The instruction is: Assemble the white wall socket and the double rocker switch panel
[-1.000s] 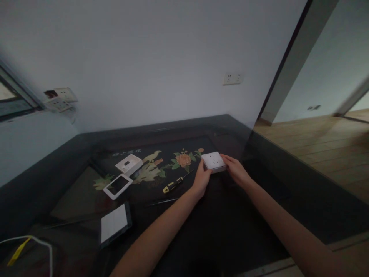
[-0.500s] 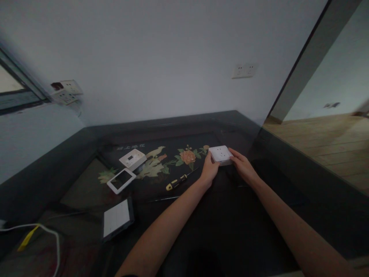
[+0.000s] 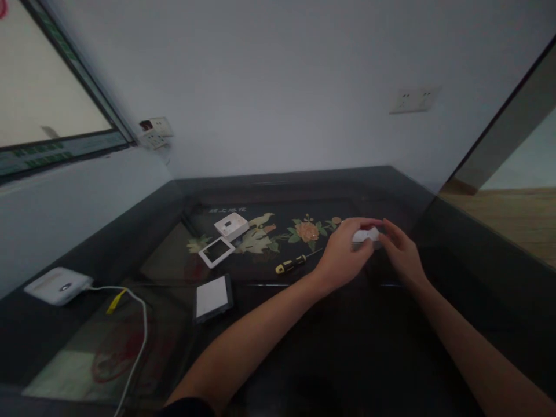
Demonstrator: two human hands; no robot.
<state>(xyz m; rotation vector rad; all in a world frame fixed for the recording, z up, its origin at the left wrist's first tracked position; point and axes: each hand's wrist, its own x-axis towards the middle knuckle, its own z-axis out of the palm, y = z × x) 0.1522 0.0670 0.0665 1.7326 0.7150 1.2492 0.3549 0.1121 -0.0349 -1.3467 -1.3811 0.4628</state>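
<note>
The white socket box [image 3: 363, 236] sits between the two hands, low over the right part of the black table [image 3: 347, 347], largely screened by fingers; whether it rests on the surface or is raised slightly, I cannot tell. The left hand [image 3: 347, 255] is curled partly closed round it, fingers arched over the far edge and thumb across the near side, so it appears to have hold of it. The right hand [image 3: 403, 255] is bent at the other end, its thumb at or very near the box's edge; whether those fingertips grip or merely steady it is unclear. The casing looks like rigid moulded plastic, probably light and rather smooth, so it should keep its shape under a squeeze but could slide between dry fingers. Opposite side walls seem the surest place to hold, leaving the face free; thin rims or clips might crack if prised hard. The yellow-and-black screwdriver [image 3: 291, 264] lies near the left wrist, its shaft pointing towards the hands, with the white mounting box [image 3: 231, 225] and white rectangular frame [image 3: 216, 252] further left.
</note>
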